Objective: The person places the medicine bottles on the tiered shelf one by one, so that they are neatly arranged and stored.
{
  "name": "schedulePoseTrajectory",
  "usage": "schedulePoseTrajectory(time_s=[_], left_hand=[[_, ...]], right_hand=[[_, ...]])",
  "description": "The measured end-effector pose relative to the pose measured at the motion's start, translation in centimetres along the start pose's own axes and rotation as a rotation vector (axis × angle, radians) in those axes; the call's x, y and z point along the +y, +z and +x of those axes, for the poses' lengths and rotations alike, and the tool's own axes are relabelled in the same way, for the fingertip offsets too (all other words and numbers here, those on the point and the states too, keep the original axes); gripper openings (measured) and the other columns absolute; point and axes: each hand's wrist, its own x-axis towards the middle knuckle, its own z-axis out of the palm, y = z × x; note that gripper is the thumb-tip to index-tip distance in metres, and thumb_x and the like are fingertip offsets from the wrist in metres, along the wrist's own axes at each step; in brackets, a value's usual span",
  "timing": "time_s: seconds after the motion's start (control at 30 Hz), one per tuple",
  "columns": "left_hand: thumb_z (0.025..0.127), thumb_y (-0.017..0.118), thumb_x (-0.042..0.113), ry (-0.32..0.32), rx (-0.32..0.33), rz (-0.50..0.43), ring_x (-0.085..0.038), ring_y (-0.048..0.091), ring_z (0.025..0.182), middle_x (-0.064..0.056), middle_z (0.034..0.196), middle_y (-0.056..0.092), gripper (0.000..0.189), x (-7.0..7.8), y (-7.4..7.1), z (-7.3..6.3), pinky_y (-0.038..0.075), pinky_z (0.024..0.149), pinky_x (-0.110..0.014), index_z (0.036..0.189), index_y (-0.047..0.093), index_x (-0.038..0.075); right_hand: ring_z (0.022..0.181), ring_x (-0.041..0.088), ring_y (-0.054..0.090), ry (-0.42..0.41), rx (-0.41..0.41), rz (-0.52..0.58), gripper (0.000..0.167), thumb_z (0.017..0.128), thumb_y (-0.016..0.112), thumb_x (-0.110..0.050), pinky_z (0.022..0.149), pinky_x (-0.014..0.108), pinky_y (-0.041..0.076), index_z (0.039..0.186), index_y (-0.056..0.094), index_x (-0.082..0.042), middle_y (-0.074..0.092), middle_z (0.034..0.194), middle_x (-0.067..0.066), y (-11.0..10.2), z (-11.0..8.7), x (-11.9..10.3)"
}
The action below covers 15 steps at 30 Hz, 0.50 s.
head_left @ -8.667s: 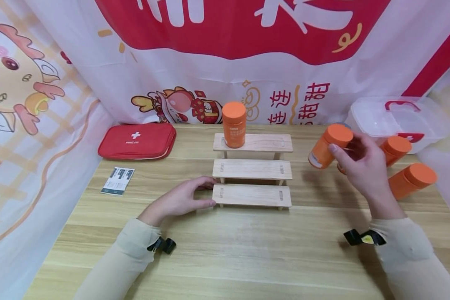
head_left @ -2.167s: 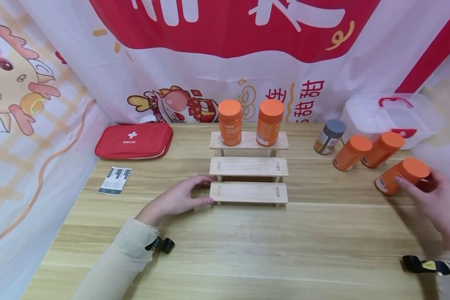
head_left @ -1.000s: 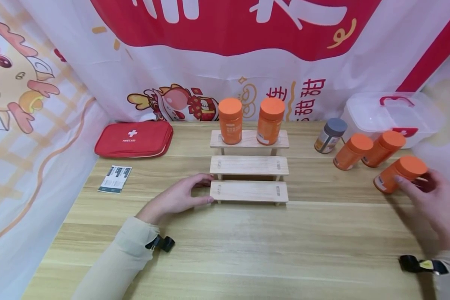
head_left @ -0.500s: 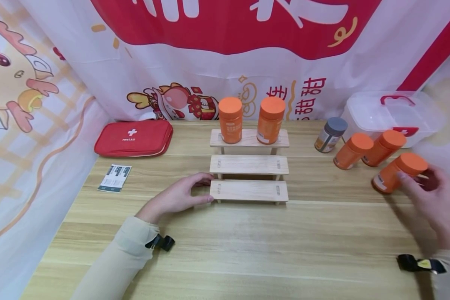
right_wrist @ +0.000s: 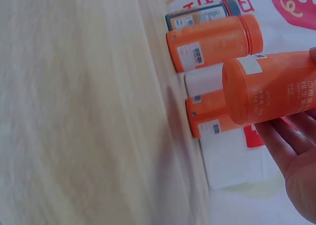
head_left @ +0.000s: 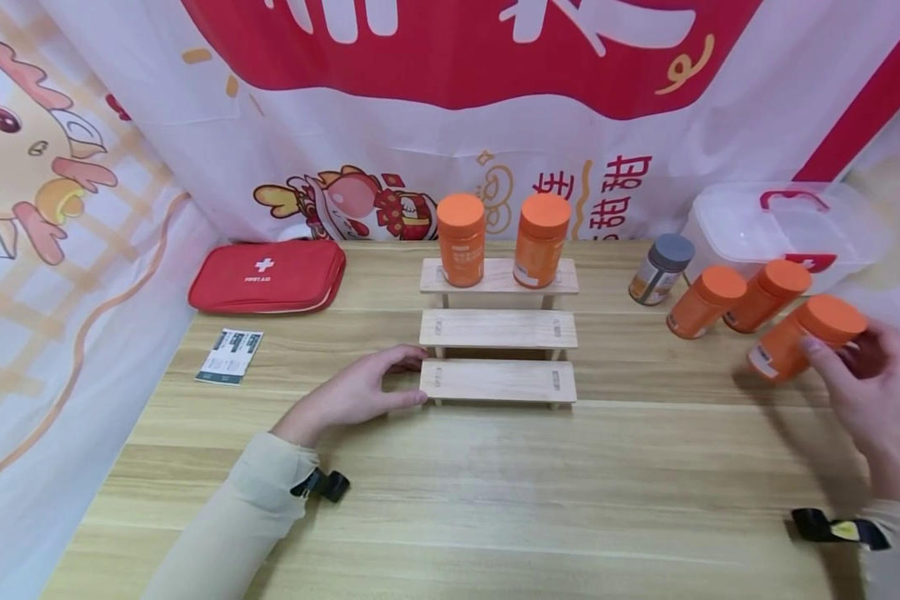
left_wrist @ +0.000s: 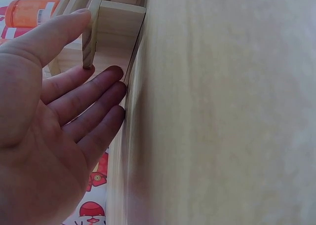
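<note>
My right hand (head_left: 881, 396) grips an orange bottle (head_left: 806, 337) near its lid, at the right of the table. In the right wrist view this bottle (right_wrist: 271, 89) is tilted, its base clear of the wooden surface. My left hand (head_left: 356, 398) touches the left end of the stepped wooden rack's lowest board (head_left: 498, 381). Thumb and index fingertip lie at that board's end in the left wrist view, and the other fingers (left_wrist: 98, 104) extend fairly straight below. Two orange bottles (head_left: 461, 242) (head_left: 542, 242) stand upright on the top board (head_left: 498, 265); the middle board (head_left: 498, 328) is bare.
Two more orange bottles (head_left: 705, 302) (head_left: 767, 296) and a grey-lidded bottle (head_left: 660, 271) stand right of the rack, before a clear plastic box (head_left: 742, 221) with a red handle. A red first aid pouch (head_left: 266, 277) and a printed card (head_left: 229, 357) lie at left.
Earlier my right hand carried a bottle that now stands second on the top board. It then took hold of the rightmost bottle and has just raised it. My left hand has stayed at the rack.
</note>
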Motion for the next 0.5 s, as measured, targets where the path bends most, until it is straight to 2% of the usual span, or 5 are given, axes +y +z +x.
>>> schedulePoseTrajectory(time_s=[0.1, 0.13, 0.3, 0.5], left_hand=[[0.098, 0.082, 0.036, 0.000, 0.001, 0.003, -0.026, 0.057, 0.145, -0.004, 0.152, 0.064, 0.062, 0.0, 0.0, 0.0, 0.042, 0.127, -0.054, 0.151, 0.058, 0.017], [0.098, 0.082, 0.037, 0.000, 0.001, 0.003, -0.026, 0.057, 0.145, -0.004, 0.152, 0.064, 0.062, -0.1, 0.0, 0.0, 0.042, 0.127, -0.054, 0.151, 0.058, 0.017], [0.098, 0.082, 0.037, -0.003, -0.001, -0.005, -0.026, 0.057, 0.146, -0.004, 0.152, 0.064, 0.062, -0.1, 0.0, 0.0, 0.042, 0.127, -0.054, 0.151, 0.058, 0.017], [0.098, 0.081, 0.038, -0.006, -0.003, -0.001, -0.026, 0.056, 0.146, -0.004, 0.153, 0.063, 0.062, 0.0, -0.1, 0.0, 0.042, 0.127, -0.054, 0.152, 0.057, 0.018]], right_hand=[[0.158, 0.009, 0.039, -0.009, 0.021, -0.001, 0.062, 0.110, 0.060, -0.035, 0.128, 0.016, 0.030, 0.167, 0.036, -0.034, 0.040, 0.173, -0.005, 0.2, -0.2, -0.7], [0.155, 0.007, 0.042, -0.019, 0.024, 0.005, 0.061, 0.110, 0.061, -0.034, 0.127, 0.015, 0.031, 0.166, 0.037, -0.033, 0.043, 0.170, -0.006, 0.2, -0.3, -0.9], [0.127, -0.008, 0.048, -0.108, 0.035, 0.021, 0.058, 0.108, 0.064, -0.029, 0.105, -0.003, 0.038, 0.163, 0.044, -0.030, 0.053, 0.151, -0.016, 0.4, -0.7, -1.7], [0.117, -0.007, 0.049, -0.224, 0.038, 0.053, 0.055, 0.108, 0.066, -0.021, 0.101, -0.003, 0.041, 0.160, 0.048, -0.024, 0.054, 0.138, -0.026, 1.2, -1.3, -2.8]])
